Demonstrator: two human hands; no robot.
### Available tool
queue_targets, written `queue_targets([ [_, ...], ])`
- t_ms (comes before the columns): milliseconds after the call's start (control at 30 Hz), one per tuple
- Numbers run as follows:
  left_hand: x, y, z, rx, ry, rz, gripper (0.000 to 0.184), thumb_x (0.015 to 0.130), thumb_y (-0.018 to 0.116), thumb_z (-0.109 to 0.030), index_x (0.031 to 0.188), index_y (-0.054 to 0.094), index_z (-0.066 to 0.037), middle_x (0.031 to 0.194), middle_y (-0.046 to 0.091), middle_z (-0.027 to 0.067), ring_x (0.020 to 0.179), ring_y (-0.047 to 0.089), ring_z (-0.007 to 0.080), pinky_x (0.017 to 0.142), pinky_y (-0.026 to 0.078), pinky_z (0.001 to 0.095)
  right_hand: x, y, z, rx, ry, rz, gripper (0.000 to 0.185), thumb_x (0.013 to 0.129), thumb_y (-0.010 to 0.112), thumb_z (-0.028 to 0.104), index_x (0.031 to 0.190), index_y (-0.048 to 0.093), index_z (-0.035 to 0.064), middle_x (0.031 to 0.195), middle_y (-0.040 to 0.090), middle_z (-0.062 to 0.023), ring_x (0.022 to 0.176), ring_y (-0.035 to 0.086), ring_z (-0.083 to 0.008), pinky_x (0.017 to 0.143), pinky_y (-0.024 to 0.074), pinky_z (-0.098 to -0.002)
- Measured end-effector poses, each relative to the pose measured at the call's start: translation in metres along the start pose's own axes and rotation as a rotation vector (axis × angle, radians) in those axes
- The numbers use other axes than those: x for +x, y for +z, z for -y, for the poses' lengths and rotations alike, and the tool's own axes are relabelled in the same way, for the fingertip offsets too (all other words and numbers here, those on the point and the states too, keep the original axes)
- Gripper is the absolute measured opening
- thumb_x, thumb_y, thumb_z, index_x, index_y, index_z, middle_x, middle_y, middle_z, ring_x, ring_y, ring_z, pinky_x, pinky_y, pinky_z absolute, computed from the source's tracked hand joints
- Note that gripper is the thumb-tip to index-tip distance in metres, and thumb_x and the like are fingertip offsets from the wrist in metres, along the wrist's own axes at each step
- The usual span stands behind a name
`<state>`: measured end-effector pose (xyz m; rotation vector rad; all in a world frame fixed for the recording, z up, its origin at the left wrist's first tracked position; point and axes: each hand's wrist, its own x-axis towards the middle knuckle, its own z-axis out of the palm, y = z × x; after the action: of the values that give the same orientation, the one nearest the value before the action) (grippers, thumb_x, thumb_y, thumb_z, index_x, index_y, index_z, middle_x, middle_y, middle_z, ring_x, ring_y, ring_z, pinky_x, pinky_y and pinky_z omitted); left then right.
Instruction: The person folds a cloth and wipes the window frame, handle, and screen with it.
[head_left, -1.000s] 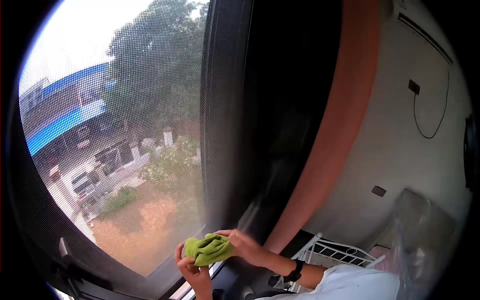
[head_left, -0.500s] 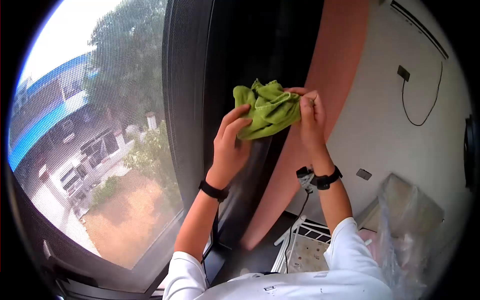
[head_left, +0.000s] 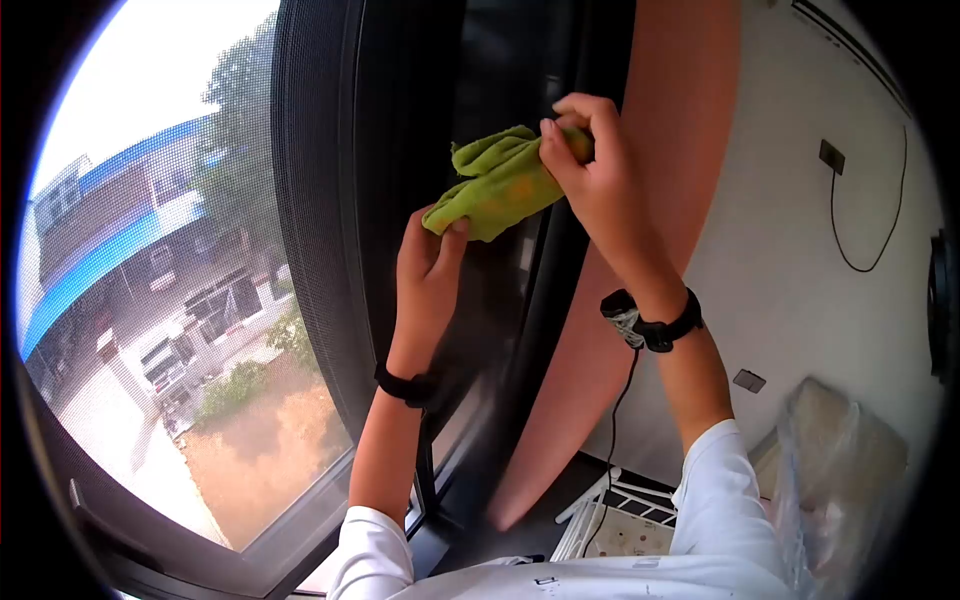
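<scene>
A crumpled green cloth [head_left: 505, 190] with orange-brown stains is stretched between my two hands, in front of a dark window panel [head_left: 490, 290]. My left hand [head_left: 430, 265] pinches its lower left end, the thumb lying on the near side. At the upper right end, my right hand [head_left: 595, 160] grips the cloth between thumb and fingers. Part of the left fingers is hidden behind the fabric. I cannot tell whether the cloth touches the dark panel.
A mesh screen window [head_left: 180, 300] fills the left side, with buildings outside. A pink curved wall strip [head_left: 660, 150] runs beside the dark frame. At lower right are a white rack [head_left: 600, 510] and a plastic-wrapped board [head_left: 830, 470]. A cable [head_left: 622, 420] hangs from my right wrist.
The cloth has gone from a loose bunch to a longer, folded shape. My right hand has moved up and my left hand a little left. The view has shifted slightly.
</scene>
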<state>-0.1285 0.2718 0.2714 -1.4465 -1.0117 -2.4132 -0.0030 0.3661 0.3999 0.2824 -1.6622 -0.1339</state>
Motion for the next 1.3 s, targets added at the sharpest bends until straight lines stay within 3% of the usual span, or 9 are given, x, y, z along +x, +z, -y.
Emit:
queue_targets([
  [167,0.014,0.002,-0.019,-0.010,-0.215,-0.101,0.030,0.095,0.059,-0.028,0.103,0.055,0.000,0.092,0.060,0.0048,0.083,0.060,0.0085,0.073,0.051,0.0256,0.020,0.014,-0.006,-0.054,-0.312,0.091,0.027,0.082,0.073,0.022,0.100,0.061,0.0058,0.086,0.066,-0.0054,0.069,0.067,-0.0205,0.058,0.0532,-0.0302],
  [400,0.044,0.011,-0.039,-0.159,-0.204,-0.015,0.035,0.096,0.055,-0.025,0.123,0.047,-0.004,0.104,0.061,0.0089,0.092,0.064,0.0153,0.073,0.054,0.0260,0.019,-0.014,0.001,0.006,-0.137,0.238,0.037,0.080,0.074,0.031,0.104,0.065,0.0049,0.102,0.063,-0.0095,0.091,0.063,-0.0261,0.074,0.0535,-0.0347],
  [667,0.066,0.012,-0.049,-0.332,-0.226,0.185,0.035,0.098,0.051,-0.031,0.119,0.050,-0.003,0.090,0.064,0.0060,0.068,0.065,0.0132,0.061,0.049,0.0207,0.085,0.013,0.010,-0.106,-0.147,0.096,0.029,0.082,0.072,0.012,0.109,0.061,0.0047,0.100,0.064,-0.0080,0.093,0.063,-0.0191,0.080,0.0520,-0.0297],
  [900,0.093,0.021,-0.077,-0.450,0.053,0.239,0.034,0.096,0.056,-0.037,0.096,0.061,-0.004,0.077,0.058,-0.0008,0.064,0.055,0.0069,0.061,0.042,0.0214,0.153,0.012,0.047,-0.568,-0.557,-0.040,0.016,0.079,0.069,0.009,0.095,0.066,0.0113,0.091,0.067,-0.0017,0.090,0.062,-0.0239,0.077,0.0509,-0.0333],
  [967,0.103,0.030,-0.079,-0.075,0.249,0.001,0.032,0.093,0.060,-0.025,0.075,0.054,0.001,0.072,0.055,0.0078,0.066,0.054,0.0129,0.059,0.043,0.0276,0.176,0.008,0.044,-0.679,-0.573,0.069,0.014,0.082,0.067,0.013,0.096,0.066,0.0131,0.092,0.068,-0.0009,0.093,0.062,-0.0236,0.078,0.0509,-0.0349],
  [1033,0.113,0.030,-0.069,0.134,0.555,-0.233,0.028,0.091,0.063,-0.023,0.074,0.054,-0.003,0.066,0.052,-0.0028,0.061,0.045,0.0039,0.055,0.036,0.0223,0.179,0.021,0.025,-0.695,-0.488,0.186,0.016,0.083,0.065,0.015,0.099,0.065,0.0137,0.093,0.068,-0.0010,0.095,0.062,-0.0242,0.078,0.0508,-0.0360],
  [1100,0.103,0.014,-0.074,-0.167,0.060,-0.008,0.025,0.091,0.063,-0.023,0.084,0.055,-0.001,0.075,0.055,0.0006,0.068,0.053,0.0062,0.057,0.045,0.0227,0.172,0.030,0.004,-0.670,-0.551,0.240,0.030,0.079,0.072,0.023,0.103,0.064,0.0072,0.097,0.063,-0.0073,0.090,0.062,-0.0282,0.079,0.0519,-0.0369],
  [1200,0.096,-0.003,-0.043,-0.303,-0.006,-0.003,0.027,0.092,0.063,-0.027,0.090,0.054,-0.001,0.078,0.056,0.0013,0.071,0.056,0.0074,0.061,0.047,0.0231,0.147,0.038,0.002,-0.533,-0.556,0.033,0.026,0.079,0.072,0.021,0.100,0.063,0.0078,0.094,0.064,-0.0055,0.090,0.061,-0.0267,0.078,0.0513,-0.0374],
  [1300,0.084,-0.019,-0.025,-0.270,-0.104,0.141,0.029,0.092,0.064,-0.028,0.093,0.053,-0.002,0.079,0.057,0.0010,0.071,0.056,0.0071,0.062,0.047,0.0232,0.127,0.035,0.010,-0.534,-0.474,0.167,0.023,0.078,0.072,0.018,0.095,0.061,0.0068,0.093,0.064,-0.0040,0.091,0.060,-0.0263,0.076,0.0513,-0.0373],
])
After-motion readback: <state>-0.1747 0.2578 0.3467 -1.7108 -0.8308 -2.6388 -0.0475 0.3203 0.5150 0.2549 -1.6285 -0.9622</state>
